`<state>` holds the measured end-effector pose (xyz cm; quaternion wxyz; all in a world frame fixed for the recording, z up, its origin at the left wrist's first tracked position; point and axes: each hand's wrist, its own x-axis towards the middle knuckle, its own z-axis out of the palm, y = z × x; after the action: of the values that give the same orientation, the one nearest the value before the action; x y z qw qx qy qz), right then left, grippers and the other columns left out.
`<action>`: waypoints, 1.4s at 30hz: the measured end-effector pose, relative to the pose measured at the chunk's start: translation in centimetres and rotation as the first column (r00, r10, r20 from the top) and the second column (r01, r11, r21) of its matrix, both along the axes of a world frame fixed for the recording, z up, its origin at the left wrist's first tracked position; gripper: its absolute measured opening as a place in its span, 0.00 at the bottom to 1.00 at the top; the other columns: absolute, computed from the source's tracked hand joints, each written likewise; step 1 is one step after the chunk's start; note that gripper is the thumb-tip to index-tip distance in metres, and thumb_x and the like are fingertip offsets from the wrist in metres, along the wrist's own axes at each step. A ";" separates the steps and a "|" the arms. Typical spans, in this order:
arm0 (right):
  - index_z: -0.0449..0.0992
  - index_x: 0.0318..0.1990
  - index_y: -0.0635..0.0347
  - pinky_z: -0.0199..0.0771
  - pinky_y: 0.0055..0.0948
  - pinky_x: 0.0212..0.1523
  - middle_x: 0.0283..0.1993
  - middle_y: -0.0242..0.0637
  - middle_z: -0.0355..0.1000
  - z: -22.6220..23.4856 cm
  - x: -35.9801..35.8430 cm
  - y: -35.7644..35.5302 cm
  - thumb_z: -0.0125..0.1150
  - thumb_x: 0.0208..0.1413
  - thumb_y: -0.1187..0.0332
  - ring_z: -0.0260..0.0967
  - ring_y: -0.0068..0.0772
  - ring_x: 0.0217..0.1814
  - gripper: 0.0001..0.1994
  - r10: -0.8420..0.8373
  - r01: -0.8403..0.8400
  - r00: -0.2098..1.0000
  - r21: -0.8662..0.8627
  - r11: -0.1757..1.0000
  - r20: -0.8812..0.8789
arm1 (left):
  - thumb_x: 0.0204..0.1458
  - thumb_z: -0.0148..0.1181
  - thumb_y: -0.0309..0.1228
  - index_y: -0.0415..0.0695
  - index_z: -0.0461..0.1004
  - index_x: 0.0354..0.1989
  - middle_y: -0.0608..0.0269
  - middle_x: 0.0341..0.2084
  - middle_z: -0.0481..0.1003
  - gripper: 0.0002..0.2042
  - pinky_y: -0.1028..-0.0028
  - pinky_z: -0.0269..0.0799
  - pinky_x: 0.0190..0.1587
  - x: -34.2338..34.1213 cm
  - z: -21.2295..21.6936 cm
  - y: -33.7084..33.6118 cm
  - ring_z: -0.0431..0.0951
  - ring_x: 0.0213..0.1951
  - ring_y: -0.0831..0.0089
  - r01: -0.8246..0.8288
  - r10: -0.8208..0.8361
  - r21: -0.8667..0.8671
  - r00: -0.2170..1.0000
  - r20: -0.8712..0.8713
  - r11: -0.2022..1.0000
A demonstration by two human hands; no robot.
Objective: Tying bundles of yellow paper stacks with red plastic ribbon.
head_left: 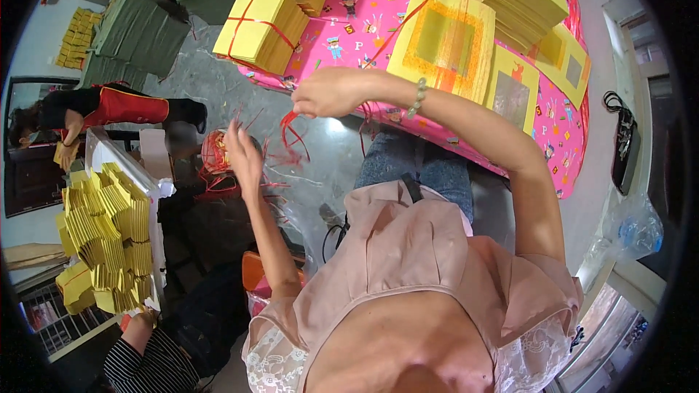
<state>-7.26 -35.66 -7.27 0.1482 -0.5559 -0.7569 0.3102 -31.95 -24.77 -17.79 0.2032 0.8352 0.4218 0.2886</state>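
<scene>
By the fingers of the right hand (331,93), a few thin red strands (289,133) are held in a closed pinch, and their loose ends hang down above the floor (320,153), just beside the near edge of the tabletop (568,138). A beaded bracelet (416,98) is worn on the right wrist. The left hand (245,156) is raised, with its fingers stretched and wide; whether any strand is touched by them cannot be told. Just beside this hand, a red tangle (216,151) is seen, whose holder cannot be made out.

The tabletop is covered with a pink printed cloth. On it, a yellow paper stack (287,33) is tied crosswise with red ribbon, and an orange-framed stack (444,40) is placed farther right. At the left, many folded yellow papers (109,225) are piled, and a person in a red apron (131,108) is seen beyond them.
</scene>
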 end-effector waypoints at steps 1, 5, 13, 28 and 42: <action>0.72 0.32 0.64 0.65 0.44 0.39 0.30 0.48 0.71 -0.2 -1.2 0.4 0.42 0.57 0.59 0.68 0.52 0.37 0.17 0.017 -0.017 1.000 0.006 1.000 -0.006 | 0.61 0.37 0.36 0.33 0.65 0.51 0.48 0.48 0.69 0.19 0.66 0.59 0.53 1.9 2.1 -1.5 0.68 0.51 0.60 0.133 -0.098 -0.135 0.966 0.238 0.982; 0.73 0.36 0.64 0.66 0.45 0.41 0.33 0.49 0.72 0.2 -2.7 0.5 0.43 0.56 0.59 0.69 0.52 0.39 0.17 -0.024 0.024 1.000 0.013 1.000 -0.007 | 0.62 0.38 0.38 0.36 0.69 0.22 0.70 0.15 0.66 0.22 0.78 0.59 0.23 4.2 3.4 -4.3 0.63 0.20 0.81 0.481 -0.255 -0.496 0.853 0.456 0.723; 0.70 0.29 0.65 0.63 0.32 0.32 0.23 0.35 0.66 3.2 2.5 1.1 0.42 0.59 0.54 0.61 0.30 0.27 0.20 -0.035 -0.030 0.943 -0.188 0.982 -0.330 | 0.60 0.43 0.36 0.34 0.64 0.19 0.66 0.09 0.59 0.20 0.73 0.53 0.18 -5.3 -5.4 -1.4 0.58 0.15 0.79 -0.138 0.173 -0.130 0.931 0.320 0.982; 0.73 0.29 0.63 0.65 0.45 0.39 0.28 0.47 0.71 1.3 -1.5 2.3 0.41 0.57 0.58 0.69 0.49 0.36 0.19 -0.030 0.031 0.998 0.024 0.999 -0.056 | 0.61 0.39 0.34 0.37 0.67 0.44 0.53 0.33 0.70 0.14 0.71 0.65 0.42 6.6 8.5 -5.8 0.72 0.38 0.64 0.380 -0.289 -0.215 0.888 0.358 0.900; 0.71 0.30 0.65 0.63 0.34 0.33 0.24 0.37 0.66 2.9 3.6 1.7 0.43 0.59 0.56 0.64 0.34 0.28 0.20 -0.019 0.001 0.973 -0.077 0.997 -0.232 | 0.60 0.39 0.34 0.40 0.68 0.38 0.49 0.31 0.71 0.12 0.62 0.66 0.36 -7.3 -6.9 1.6 0.73 0.34 0.54 -0.178 0.181 0.031 0.971 -0.154 0.983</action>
<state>-3.62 -33.98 -4.33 0.2159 -0.5250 -0.7190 0.4011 -39.22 -23.16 -24.71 0.1355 0.8153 0.5078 0.2431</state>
